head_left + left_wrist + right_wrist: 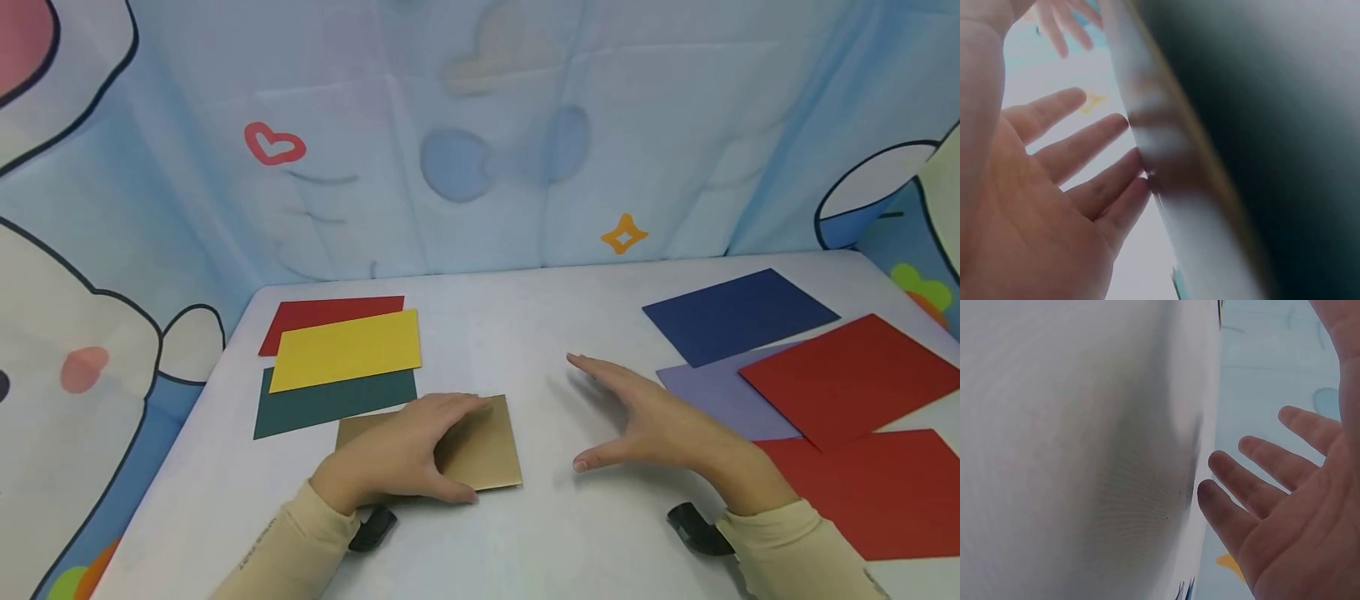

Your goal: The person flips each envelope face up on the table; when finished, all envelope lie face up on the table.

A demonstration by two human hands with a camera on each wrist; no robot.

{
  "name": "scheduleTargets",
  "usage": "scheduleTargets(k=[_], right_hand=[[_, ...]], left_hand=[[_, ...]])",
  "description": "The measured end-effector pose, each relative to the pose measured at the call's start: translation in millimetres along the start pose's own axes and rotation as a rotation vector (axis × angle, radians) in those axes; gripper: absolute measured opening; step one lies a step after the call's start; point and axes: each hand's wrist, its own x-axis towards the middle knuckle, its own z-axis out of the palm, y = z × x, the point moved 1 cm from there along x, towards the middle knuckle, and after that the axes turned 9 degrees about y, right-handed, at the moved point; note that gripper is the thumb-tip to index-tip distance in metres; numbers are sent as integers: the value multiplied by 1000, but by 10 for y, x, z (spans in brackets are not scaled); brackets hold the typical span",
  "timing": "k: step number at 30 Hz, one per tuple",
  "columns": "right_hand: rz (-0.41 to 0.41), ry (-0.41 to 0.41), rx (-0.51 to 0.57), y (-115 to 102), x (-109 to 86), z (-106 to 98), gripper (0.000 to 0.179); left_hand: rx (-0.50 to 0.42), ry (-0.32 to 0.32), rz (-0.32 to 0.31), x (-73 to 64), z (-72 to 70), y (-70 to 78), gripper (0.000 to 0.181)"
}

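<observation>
A gold rectangular sheet of card or paper (495,442) lies near the front of the white table (525,333), left of the middle. My left hand (408,454) is over its left part and hides some of it. In the left wrist view, the spread fingers (1085,150) reach to the surface beside the sheet's edge; whether they press on it I cannot tell. My right hand (652,425) hovers at the right of the gold sheet, thumb and fingers apart. Nothing is in it, as the right wrist view of the palm (1304,537) shows.
At the left, dark red (322,317), yellow (348,350) and dark green sheets (330,404) overlap. On the right lie navy (738,312), lilac (720,392) and two red sheets (855,375), partly overlapping. A light blue patterned curtain (510,225) hangs behind the table.
</observation>
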Motion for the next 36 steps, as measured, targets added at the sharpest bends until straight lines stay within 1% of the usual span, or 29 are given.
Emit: scheduleTargets(k=[4,8,13,17,20,23,26,27,30,33,36], right_hand=[[-13,9,1,7,-13,-9,120],[-13,9,17,25,-28,-35,120],[-12,0,22,74,-37,-53,123],[-11,-5,19,104,-41,-57,123],[-17,-9,18,114,-43,-59,123],[-24,-12,18,116,-42,-61,123],[-29,-16,15,115,-46,-62,123],[-30,-19,13,115,-47,-61,122],[-38,-25,9,112,-46,-55,123],[-55,-26,13,111,-43,-51,122],[-74,-29,23,109,-39,-49,119]], left_hand=[[9,-7,59,198,114,125,99],[22,-11,95,385,202,235,103],[71,-8,105,565,281,353,107],[81,-14,82,624,306,412,109],[59,-21,62,616,300,410,110],[41,-22,71,572,267,381,108],[21,-18,97,513,214,333,103],[10,-18,97,485,188,317,102],[-26,-21,77,375,98,252,98],[-64,-20,29,231,3,158,95],[-95,5,-10,79,-74,32,92]])
